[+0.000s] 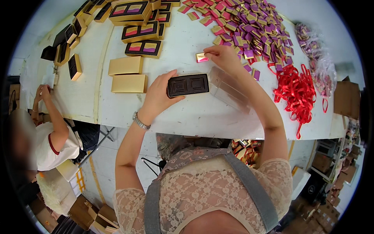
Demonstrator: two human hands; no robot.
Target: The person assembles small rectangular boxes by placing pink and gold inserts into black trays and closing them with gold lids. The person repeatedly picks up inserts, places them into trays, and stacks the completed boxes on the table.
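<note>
My left hand [159, 93] grips the left end of a small box [189, 85] with a black tray of two square hollows; both hollows look bare. Between the fingertips of my right hand [226, 58] is a pink-and-gold foil-wrapped square [201, 58], held just above the table beyond the box. Under my right forearm lies a clear plastic box cover [231, 89], partly hidden by the arm. A big heap of pink, purple and gold wrapped squares [249, 29] spreads beyond my right hand.
Two plain gold boxes [128, 83] lie left of my left hand. Behind them stand stacked gold boxes [142, 33] with a pink and a purple square each. Red ribbon loops [296, 91] are piled at right, near plastic bags [321, 72]. A co-worker [56, 136] works at far left.
</note>
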